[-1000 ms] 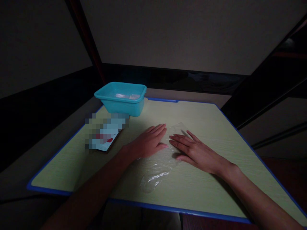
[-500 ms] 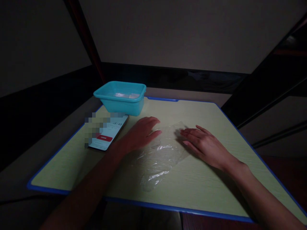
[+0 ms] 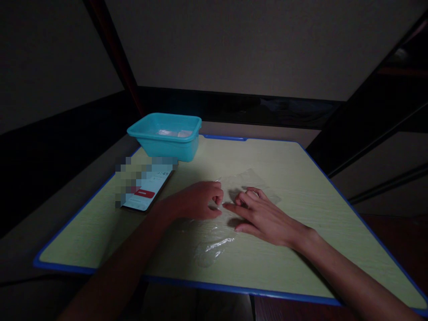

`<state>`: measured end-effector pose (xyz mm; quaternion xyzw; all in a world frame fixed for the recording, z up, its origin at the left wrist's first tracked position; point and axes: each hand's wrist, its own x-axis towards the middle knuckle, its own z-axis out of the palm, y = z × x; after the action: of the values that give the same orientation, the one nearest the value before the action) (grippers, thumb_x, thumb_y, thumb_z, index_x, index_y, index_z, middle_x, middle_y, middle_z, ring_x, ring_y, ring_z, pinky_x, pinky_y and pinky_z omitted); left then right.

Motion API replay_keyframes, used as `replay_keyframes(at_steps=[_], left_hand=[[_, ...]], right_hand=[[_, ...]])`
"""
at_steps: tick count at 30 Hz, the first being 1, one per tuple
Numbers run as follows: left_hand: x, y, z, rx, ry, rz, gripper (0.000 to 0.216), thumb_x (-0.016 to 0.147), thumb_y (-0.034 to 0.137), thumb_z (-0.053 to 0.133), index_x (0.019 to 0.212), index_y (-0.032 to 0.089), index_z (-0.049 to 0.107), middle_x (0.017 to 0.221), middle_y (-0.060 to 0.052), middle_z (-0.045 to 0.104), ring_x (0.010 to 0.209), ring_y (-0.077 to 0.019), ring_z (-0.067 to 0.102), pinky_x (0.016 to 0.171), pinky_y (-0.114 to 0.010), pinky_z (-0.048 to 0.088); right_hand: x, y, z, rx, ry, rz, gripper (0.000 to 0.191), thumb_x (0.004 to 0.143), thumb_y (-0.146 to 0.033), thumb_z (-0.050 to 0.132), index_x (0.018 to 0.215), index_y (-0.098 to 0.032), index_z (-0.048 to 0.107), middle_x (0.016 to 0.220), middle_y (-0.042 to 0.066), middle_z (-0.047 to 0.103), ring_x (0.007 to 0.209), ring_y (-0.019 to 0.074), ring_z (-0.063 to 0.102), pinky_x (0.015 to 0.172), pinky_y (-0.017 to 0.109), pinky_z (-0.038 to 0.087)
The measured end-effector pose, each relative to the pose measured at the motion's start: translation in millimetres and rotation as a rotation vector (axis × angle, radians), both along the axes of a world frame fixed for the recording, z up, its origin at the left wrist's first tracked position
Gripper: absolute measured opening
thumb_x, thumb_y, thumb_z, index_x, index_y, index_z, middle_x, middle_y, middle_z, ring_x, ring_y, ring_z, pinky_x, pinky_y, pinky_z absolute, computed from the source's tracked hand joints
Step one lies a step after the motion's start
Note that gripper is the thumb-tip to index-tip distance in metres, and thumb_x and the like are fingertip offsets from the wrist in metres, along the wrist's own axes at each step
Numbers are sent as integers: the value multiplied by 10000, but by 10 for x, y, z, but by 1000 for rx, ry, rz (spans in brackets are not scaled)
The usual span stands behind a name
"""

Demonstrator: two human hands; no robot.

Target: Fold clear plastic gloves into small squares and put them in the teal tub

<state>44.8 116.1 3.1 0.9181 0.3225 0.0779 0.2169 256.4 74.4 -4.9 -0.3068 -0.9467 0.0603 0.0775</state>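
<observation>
A crumpled, clear plastic bag [image 3: 217, 243] lies flat on the table in front of me, with bright creases towards its near end. Over its left edge is my left hand [image 3: 199, 200], its fingers curled and its thumb held apart from them, nothing visible between. My right hand [image 3: 256, 211] is above the right part of the bag. Its index finger points left at the bag's middle, the other fingers are bent, and the thumb stands apart. Whether the fingertips touch the film is hard to tell.
On the back left of the pale, blue-edged table [image 3: 301, 249] stands a turquoise plastic basin [image 3: 167, 145] with some whitish items inside. A phone [image 3: 147, 189] with a lit screen lies left of my left hand, partly pixelated. A wall rises behind the table.
My left hand has come nearer and its fingers have curled in. My right hand has moved left and nearer over the bag, with its index finger now stretched out.
</observation>
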Motion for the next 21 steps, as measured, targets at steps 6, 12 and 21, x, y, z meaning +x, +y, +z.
replay_keyframes(at_steps=[6,12,21], left_hand=[[-22,12,-9,-19,-12,7,58,690,168,581,746,160,569,771,2,534,701,-137,509,635,-237,376],[-15,11,-20,-56,-40,-2,102,685,135,560,770,152,612,746,2,557,678,-131,526,625,-236,387],[-42,76,61,29,-101,118,175,792,112,438,758,133,608,788,-39,579,722,-153,543,677,-263,405]], right_hand=[[-10,-5,-39,7,-21,-23,595,892,-560,264,1265,-161,498,931,87,499,891,231,428,872,439,319],[-17,2,-31,34,32,-37,489,912,-491,334,1224,-165,522,949,89,537,903,231,473,869,437,340],[425,143,42,135,121,-684,370,838,-399,494,1097,-138,531,985,134,572,795,252,596,662,372,481]])
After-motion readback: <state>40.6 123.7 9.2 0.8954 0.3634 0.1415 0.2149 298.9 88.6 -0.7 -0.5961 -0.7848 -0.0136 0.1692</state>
